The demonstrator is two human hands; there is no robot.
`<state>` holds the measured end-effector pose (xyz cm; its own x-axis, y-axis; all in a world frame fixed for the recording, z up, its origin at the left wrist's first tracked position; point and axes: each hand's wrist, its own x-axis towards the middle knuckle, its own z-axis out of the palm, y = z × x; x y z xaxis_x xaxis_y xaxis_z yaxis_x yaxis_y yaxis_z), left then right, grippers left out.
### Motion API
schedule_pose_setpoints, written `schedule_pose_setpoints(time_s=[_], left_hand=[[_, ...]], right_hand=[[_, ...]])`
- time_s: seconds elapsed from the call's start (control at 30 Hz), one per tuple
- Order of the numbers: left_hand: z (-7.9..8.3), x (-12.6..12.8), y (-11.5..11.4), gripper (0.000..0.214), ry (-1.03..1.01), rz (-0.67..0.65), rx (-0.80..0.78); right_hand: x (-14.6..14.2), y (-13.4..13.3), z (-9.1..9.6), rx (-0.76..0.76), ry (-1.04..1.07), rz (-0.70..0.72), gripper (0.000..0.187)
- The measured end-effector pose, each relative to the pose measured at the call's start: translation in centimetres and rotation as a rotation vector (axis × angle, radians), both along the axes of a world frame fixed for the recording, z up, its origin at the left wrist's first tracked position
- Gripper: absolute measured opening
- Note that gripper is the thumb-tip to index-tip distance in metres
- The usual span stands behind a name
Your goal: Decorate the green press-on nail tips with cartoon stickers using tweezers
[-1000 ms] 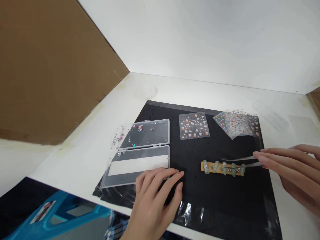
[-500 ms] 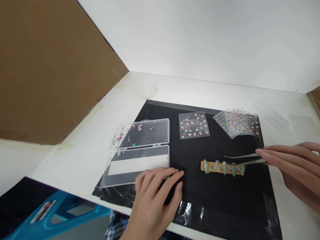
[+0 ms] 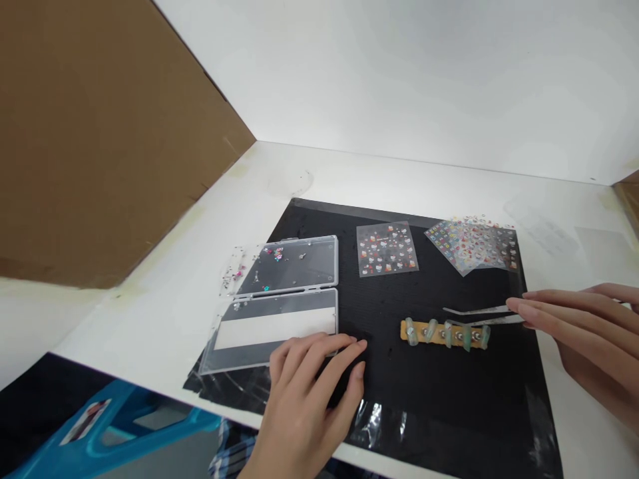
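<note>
My right hand (image 3: 579, 326) grips a pair of metal tweezers (image 3: 494, 311), whose two bent tips are apart and point left. They hover over or just behind a tan strip (image 3: 436, 334) that carries several greenish, clear false nails (image 3: 466, 337) on small metal studs. I cannot see anything between the tips. My left hand (image 3: 314, 392) rests with its fingers loosely spread on the black mat (image 3: 384, 386), its fingertips by the lower right corner of an opened clear plastic case (image 3: 287, 329). Small coloured gems (image 3: 278, 254) lie in the case's upper half.
A sticker sheet (image 3: 387, 249) lies behind the strip, and overlapping sticker sheets (image 3: 472, 245) lie at the mat's far right corner. Brown cardboard (image 3: 110, 140) rises at the left, a white wall (image 3: 424, 80) at the back. A blue plastic stool (image 3: 120, 432) stands below the table edge.
My right hand and the tweezers have shifted slightly left and up, so the tips sit a little farther back over the strip. My left hand stays in place.
</note>
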<state>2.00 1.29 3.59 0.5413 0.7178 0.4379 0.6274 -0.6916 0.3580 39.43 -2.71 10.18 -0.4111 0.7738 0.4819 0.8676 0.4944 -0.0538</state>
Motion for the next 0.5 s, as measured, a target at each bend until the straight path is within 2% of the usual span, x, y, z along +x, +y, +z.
schedule_pose_setpoints(time_s=[0.07, 0.2, 0.37, 0.5], left_hand=[[0.0, 0.0, 0.0, 0.025, 0.0, -0.004, -0.001], [0.1, 0.1, 0.1, 0.025, 0.005, -0.008, -0.002], [0.1, 0.1, 0.1, 0.024, 0.0, -0.002, -0.002], [0.0, 0.2, 0.1, 0.023, -0.005, 0.007, -0.005]], right_hand=[[0.2, 0.3, 0.4, -0.009, -0.004, 0.003, 0.079], [0.7, 0.7, 0.8, 0.0, -0.09, 0.124, 0.073], [0.5, -0.1, 0.3, 0.004, -0.019, -0.003, 0.071], [0.1, -0.4, -0.4, -0.017, 0.019, -0.04, 0.069]])
